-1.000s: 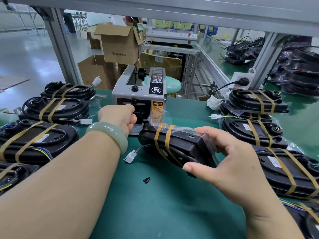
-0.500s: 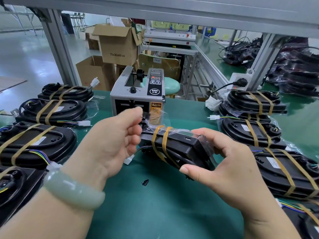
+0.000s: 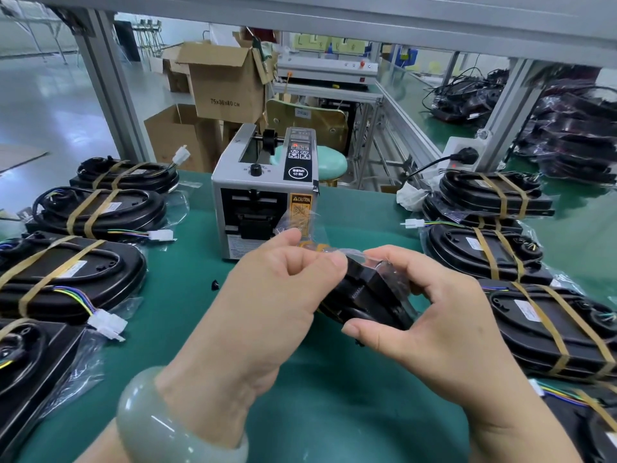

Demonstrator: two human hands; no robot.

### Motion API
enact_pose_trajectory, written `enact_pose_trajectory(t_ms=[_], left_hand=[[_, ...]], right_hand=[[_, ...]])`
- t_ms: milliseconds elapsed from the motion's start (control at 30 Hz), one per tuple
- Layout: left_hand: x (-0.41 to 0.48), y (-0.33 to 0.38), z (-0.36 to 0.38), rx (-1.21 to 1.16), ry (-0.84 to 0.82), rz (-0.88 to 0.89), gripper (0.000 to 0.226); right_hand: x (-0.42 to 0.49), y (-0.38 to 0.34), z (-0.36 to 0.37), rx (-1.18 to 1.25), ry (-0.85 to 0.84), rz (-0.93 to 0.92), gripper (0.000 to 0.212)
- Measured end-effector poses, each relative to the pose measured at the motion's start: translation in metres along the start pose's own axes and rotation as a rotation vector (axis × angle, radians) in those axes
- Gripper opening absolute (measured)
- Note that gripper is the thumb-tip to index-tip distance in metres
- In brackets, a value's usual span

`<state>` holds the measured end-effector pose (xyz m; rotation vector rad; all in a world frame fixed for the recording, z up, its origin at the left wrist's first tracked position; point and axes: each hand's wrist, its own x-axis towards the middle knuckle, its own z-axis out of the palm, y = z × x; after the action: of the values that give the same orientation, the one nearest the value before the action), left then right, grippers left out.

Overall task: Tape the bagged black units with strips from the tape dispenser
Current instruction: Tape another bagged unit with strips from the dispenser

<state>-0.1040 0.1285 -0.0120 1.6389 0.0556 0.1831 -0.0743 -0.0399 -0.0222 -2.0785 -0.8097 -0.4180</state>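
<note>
My right hand [image 3: 434, 322] grips the bagged black unit [image 3: 370, 295] above the mat [image 3: 334, 412], just in front of the tape dispenser [image 3: 263, 195]; my left hand [image 3: 280, 295] pinches clear film [image 3: 302, 222] at its top end. Many strapped units [image 3: 66, 272] lie either side, so I judge this one's sealing unfinished

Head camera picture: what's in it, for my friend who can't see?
A left hand and right hand hold a bagged black unit over a green table, in front of a grey tape dispenser. Taped units lie on both sides.
</note>
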Motion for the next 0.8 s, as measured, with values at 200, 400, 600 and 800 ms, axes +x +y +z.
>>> enact_pose_trajectory(t_ms=[200,400,600,800], left_hand=[[0.002,0.001,0.002,0.003,0.008,-0.011,0.03],[0.0,0.002,0.008,0.017,0.028,-0.005,0.036],[0.0,0.001,0.012,0.048,0.032,0.001,0.035],[0.0,0.0,0.014,0.046,0.072,0.003,0.033]], right_hand=[[0.0,0.0,0.0,0.012,0.0,-0.017,0.047],[0.0,0.0,0.0,0.001,0.002,-0.015,0.046],[0.0,0.0,0.001,-0.008,0.005,-0.006,0.047],[0.0,-0.002,0.001,-0.02,0.007,-0.006,0.054]])
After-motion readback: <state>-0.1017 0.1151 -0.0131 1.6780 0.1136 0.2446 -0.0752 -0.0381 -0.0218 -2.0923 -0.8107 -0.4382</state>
